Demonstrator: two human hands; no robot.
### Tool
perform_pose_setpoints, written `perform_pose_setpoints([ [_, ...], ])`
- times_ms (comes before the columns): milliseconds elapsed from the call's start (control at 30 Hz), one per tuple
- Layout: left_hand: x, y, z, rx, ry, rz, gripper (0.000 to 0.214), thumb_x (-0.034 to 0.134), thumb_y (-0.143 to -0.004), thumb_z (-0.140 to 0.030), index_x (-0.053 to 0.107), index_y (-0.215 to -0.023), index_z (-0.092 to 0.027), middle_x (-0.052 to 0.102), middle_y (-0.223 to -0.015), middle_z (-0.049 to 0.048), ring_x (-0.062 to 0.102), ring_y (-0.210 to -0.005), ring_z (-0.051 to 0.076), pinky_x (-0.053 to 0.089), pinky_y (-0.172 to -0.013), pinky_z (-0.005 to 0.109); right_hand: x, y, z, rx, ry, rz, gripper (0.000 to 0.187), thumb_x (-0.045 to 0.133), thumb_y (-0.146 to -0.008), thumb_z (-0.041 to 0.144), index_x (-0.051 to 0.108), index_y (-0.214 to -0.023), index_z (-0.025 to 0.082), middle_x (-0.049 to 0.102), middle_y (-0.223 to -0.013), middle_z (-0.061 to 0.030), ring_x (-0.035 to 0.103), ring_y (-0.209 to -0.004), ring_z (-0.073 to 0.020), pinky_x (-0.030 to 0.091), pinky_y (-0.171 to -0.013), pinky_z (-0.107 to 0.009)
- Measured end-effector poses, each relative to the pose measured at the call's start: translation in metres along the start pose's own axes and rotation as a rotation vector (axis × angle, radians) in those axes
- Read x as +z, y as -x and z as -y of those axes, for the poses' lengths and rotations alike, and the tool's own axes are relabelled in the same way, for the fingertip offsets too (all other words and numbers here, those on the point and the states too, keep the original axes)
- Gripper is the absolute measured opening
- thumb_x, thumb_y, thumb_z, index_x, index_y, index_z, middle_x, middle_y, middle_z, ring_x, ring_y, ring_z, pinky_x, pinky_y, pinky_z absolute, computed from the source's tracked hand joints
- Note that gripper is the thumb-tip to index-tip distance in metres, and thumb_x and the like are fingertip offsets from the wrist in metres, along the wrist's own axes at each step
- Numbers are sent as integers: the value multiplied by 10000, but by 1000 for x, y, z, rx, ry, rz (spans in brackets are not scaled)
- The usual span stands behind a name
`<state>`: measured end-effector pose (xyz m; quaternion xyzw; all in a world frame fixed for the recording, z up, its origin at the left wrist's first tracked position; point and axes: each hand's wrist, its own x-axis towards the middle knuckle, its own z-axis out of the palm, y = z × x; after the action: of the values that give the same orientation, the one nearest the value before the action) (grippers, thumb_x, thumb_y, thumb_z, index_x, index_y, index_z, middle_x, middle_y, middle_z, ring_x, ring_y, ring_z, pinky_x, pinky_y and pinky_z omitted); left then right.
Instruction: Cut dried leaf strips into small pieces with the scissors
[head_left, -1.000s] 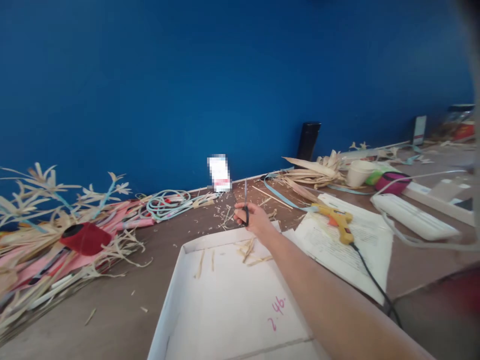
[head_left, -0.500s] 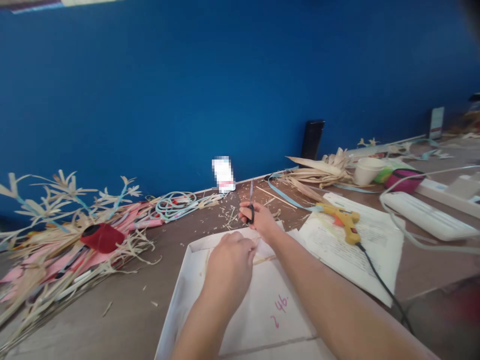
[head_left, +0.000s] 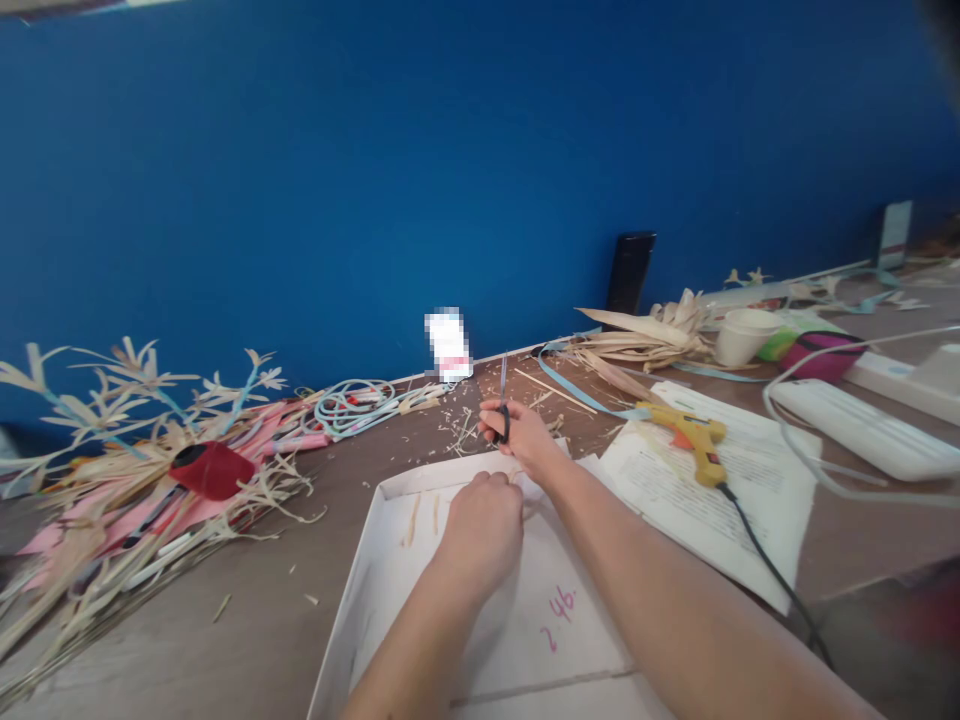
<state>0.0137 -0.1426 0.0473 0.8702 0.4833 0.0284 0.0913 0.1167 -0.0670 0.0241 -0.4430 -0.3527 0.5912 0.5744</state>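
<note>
My right hand is closed around the black handles of a pair of scissors, whose blades point up and away from me. My left hand is over the far part of a shallow white box lid, its fingers curled together close under my right wrist. What those fingers pinch, if anything, is hidden behind the hand. Two thin straw-coloured strips lie in the lid to the left of my left hand. Purple handwritten numbers mark the lid's inside.
A yellow glue gun lies on printed paper at right, near a white cup and dried husks. At left are husk flowers, a red object and a marker. A blue wall rises behind.
My left hand has shifted right and slightly up, closer to my right wrist, uncovering the strips in the lid. My right hand keeps the scissors in nearly the same place.
</note>
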Motion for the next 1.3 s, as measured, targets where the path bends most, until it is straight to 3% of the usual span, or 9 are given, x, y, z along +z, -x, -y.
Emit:
perform_pose_setpoints([
  [233, -21, 13, 44, -141, 550, 43, 113, 504, -662, -186, 615, -685, -188, 614, -674, 1, 503, -575, 114, 320, -491, 213, -11, -4, 1, 3, -136, 61, 310, 678, -642, 280, 568, -907, 163, 607, -684, -24, 510, -549, -81, 239, -343, -134],
  [367, -28, 4, 57, -302, 872, -93, 196, 582, -657, -294, 629, -797, -165, 619, -693, 9, 486, -550, 95, 351, -501, 206, -11, -6, 1, 8, -164, 73, 331, 686, -632, 276, 567, -919, 162, 609, -689, -29, 518, -550, -91, 249, -337, -141],
  [467, -29, -13, 57, -304, 1047, -171, 277, 611, -635, -269, 641, -888, -158, 631, -741, 20, 496, -587, 92, 376, -534, 203, -9, -4, 0, -16, -147, 106, 362, 692, -628, 278, 578, -954, 169, 607, -676, -22, 529, -571, -105, 250, -341, -149],
  [567, -27, -31, 56, -310, 1104, -266, 227, 619, -633, -271, 652, -816, -140, 628, -740, 27, 493, -589, 86, 382, -536, 196, -8, -1, 0, -67, -114, 136, 388, 688, -638, 276, 573, -996, 183, 586, -644, -2, 521, -584, -107, 259, -366, -151],
  [733, -13, -47, 59, -377, 1191, -302, 157, 621, -615, -235, 644, -737, -140, 579, -599, -5, 422, -483, 64, 330, -459, 187, -7, 0, -1, -103, -15, 136, 424, 686, -638, 297, 569, -1032, 192, 553, -633, 22, 442, -493, -78, 243, -390, -171],
  [867, -1, -45, 63, -361, 1261, -302, 168, 634, -610, -267, 638, -723, -143, 527, -526, -32, 364, -439, 51, 282, -434, 185, -4, 0, -1, -136, 68, 99, 416, 683, -618, 273, 580, -1013, 191, 531, -663, 31, 394, -461, -58, 255, -398, -182],
  [1033, 9, -42, 70, -325, 1281, -335, 232, 609, -646, -366, 622, -698, -141, 513, -529, -29, 379, -456, 60, 290, -447, 190, 1, 3, 0, -171, 187, 113, 409, 669, -614, 238, 575, -1010, 198, 533, -711, 30, 429, -497, -69, 325, -448, -201],
  [1167, 14, -43, 73, -316, 1273, -361, 215, 603, -655, -350, 616, -691, -138, 521, -537, -25, 387, -466, 61, 300, -465, 189, 2, 4, 0, -219, 245, 139, 420, 678, -602, 229, 581, -1010, 189, 541, -731, 15, 486, -591, -102, 382, -526, -221],
  [1300, 13, -43, 73, -314, 1241, -393, 194, 598, -660, -332, 616, -673, -140, 565, -582, -9, 428, -507, 73, 317, -490, 192, 2, 5, 0, -201, 261, 152, 452, 688, -600, 247, 579, -1037, 201, 563, -738, 9, 483, -569, -102, 367, -505, -222],
])
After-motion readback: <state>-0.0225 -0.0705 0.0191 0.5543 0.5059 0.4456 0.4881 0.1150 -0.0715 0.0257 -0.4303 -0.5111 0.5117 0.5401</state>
